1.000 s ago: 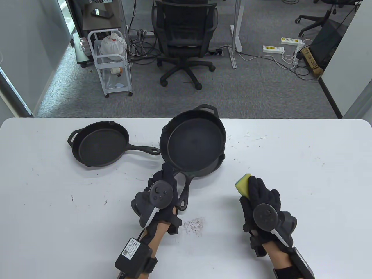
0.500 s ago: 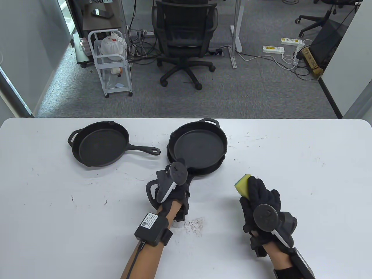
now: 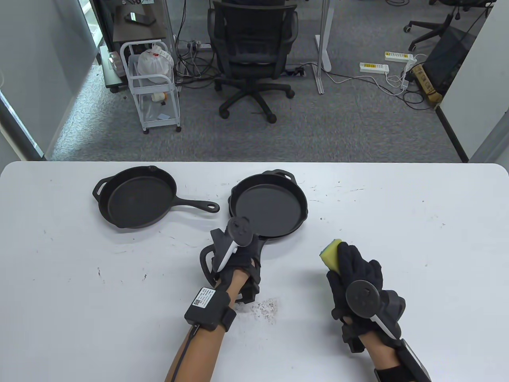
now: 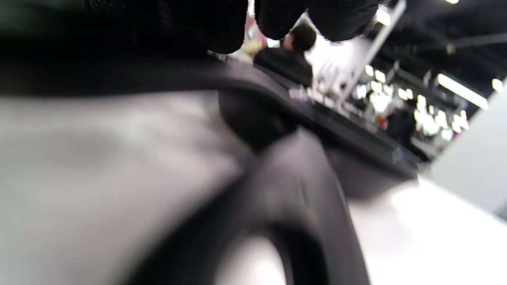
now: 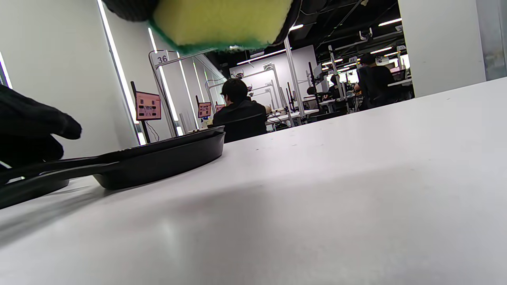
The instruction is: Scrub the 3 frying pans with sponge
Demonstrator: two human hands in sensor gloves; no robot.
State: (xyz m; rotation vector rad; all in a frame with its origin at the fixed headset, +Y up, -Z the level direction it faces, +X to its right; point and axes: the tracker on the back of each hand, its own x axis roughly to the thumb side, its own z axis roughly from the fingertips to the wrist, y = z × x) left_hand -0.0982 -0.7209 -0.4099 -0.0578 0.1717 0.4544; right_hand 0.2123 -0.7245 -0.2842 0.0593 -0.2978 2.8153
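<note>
cast-iron pan [image 3: 268,207] now lies flipped bottom-up on another, turned over within the last second by the left hand [image 3: 234,258], which still grips its handle. right hand [image 3: 356,274], off to that hand's right, clutches the yellow sponge [image 3: 332,252]; scrubbing looks imminent. third pan [image 3: 137,197] waits beyond. crumbs [image 3: 266,308] fleck the white table [image 3: 417,238]; an office chair [image 3: 252,51] stands behind.

Bare table [image 3: 417,238] right of stacked pans [image 3: 268,207]; lone pan [image 3: 137,197] left; gap between, seemingly clear
</note>
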